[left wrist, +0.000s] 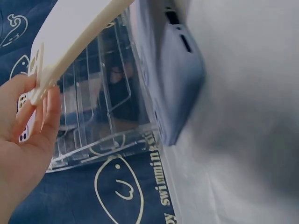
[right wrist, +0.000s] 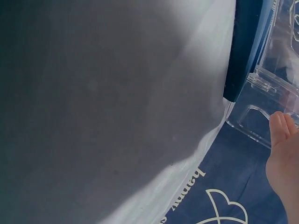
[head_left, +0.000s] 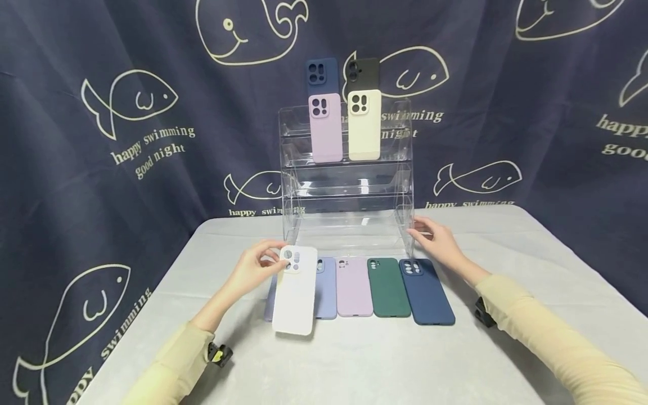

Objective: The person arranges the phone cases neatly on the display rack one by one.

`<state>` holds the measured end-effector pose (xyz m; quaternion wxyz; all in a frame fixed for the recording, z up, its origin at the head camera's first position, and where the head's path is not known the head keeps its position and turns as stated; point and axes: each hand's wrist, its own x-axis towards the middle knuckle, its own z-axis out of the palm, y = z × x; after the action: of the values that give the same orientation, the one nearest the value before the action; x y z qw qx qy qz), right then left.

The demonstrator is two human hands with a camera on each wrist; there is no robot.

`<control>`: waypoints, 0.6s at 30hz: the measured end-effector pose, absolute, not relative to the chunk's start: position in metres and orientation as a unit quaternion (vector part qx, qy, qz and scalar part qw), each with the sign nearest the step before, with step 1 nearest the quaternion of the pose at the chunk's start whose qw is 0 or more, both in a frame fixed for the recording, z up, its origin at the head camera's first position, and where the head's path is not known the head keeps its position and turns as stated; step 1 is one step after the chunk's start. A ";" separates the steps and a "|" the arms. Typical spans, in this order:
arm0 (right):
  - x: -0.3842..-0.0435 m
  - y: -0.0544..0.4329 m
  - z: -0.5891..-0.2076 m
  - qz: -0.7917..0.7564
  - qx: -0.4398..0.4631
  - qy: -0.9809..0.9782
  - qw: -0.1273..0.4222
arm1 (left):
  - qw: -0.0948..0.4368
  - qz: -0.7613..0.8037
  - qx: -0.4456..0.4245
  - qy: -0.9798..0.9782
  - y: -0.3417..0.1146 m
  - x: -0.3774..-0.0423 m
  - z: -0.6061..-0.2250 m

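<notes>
Head view gives me ten phone cases: a navy case (head_left: 329, 88), black case (head_left: 369, 79), lilac case (head_left: 325, 135) and cream case (head_left: 364, 135) standing in one clear tiered rack (head_left: 349, 194); five lying in a row before it, periwinkle case (head_left: 269, 306) (mostly hidden), light blue case (head_left: 326, 292), second lilac case (head_left: 354, 289), green case (head_left: 388, 289) and second navy case (head_left: 428, 295); and one white phone case (head_left: 295, 298). My left hand (head_left: 255, 264) pinches that last one by its camera end, raised over the row's left end. My right hand (head_left: 439, 243), thumb and fingers apart, touches the rack's right side wall. The rack's foot nearly meets the row; toward me, pale tablecloth (head_left: 354, 365) stretches from the cases' near edges.
</notes>
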<state>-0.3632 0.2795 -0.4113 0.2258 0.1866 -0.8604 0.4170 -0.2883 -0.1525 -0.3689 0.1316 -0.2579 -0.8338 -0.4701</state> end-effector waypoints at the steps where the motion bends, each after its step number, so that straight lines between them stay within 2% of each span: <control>1: -0.363 0.279 -0.411 0.420 0.187 -0.859 0.225 | 0.142 -0.472 -0.250 -0.833 -0.150 -0.290 -0.367; 7: -0.362 0.276 -0.408 0.434 0.190 -0.852 0.225 | 0.182 -0.482 -0.220 -0.829 -0.134 -0.303 -0.356; 18: -0.359 0.274 -0.404 0.434 0.193 -0.850 0.229 | 0.226 -0.487 -0.231 -0.811 -0.109 -0.327 -0.332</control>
<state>-0.3594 0.2735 -0.4043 0.2290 0.1926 -0.8497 0.4341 -0.3265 -0.1086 -0.3323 0.2264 -0.2308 -0.8112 -0.4873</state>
